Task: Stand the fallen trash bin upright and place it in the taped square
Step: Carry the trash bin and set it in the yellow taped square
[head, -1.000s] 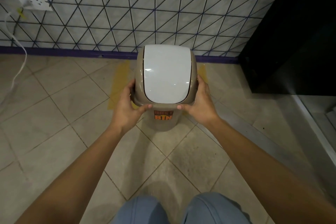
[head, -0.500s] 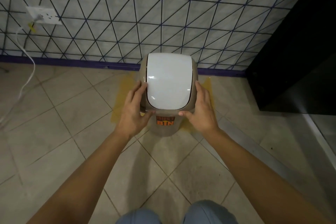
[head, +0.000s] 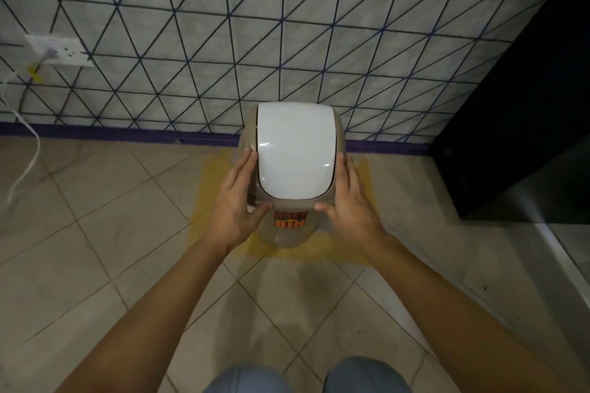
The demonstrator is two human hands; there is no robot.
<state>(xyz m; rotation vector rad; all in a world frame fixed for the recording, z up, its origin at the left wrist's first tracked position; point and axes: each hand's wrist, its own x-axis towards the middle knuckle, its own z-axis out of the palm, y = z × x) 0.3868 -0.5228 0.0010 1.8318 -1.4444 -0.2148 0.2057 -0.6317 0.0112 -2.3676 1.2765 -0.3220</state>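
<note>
The beige trash bin (head: 289, 234) with a white swing lid and an orange "BIN" sticker stands upright on the tiled floor, close to the wall. Its base sits inside the yellow taped square (head: 202, 201), whose left, front and right strips show around it. My left hand (head: 236, 201) presses the left side of the bin's top collar, thumb on the front. My right hand (head: 351, 201) mirrors it on the right side. Both hands hold the bin with the fingers stretched flat along it.
A black cabinet (head: 526, 121) stands at the right, close to the square. A wall socket (head: 59, 49) with a white cable (head: 28, 150) hanging to the floor is at the left. A pale threshold strip (head: 558, 252) runs along the right. My knees show at the bottom.
The bin has moved away from me toward the wall and down into the yellow square. My fingers have flattened along its sides and both arms have stretched forward.
</note>
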